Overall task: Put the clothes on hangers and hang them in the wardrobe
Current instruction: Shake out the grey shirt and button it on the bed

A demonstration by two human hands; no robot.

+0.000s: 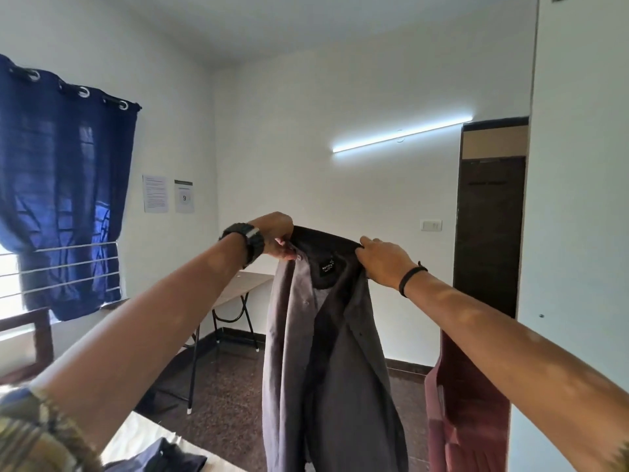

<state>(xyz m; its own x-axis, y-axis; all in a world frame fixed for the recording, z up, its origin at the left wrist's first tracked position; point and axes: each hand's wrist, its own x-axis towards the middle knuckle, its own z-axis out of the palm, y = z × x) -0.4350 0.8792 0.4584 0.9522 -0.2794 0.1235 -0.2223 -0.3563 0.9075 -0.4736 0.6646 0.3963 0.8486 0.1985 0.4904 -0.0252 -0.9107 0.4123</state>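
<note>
A grey button shirt hangs open in mid-air before me, its dark collar with a label at the top. My left hand, with a black watch on the wrist, pinches the collar's left end. My right hand, a black band at its wrist, grips the collar's right end. A maroon garment hangs under my right forearm. A dark blue garment lies on the pale surface at the bottom left. No hanger shows in view.
A folding table with black legs stands against the far wall. Blue curtain covers a window at left. A dark wooden door is at right, beside a white panel. A brown chair back sits at the left edge.
</note>
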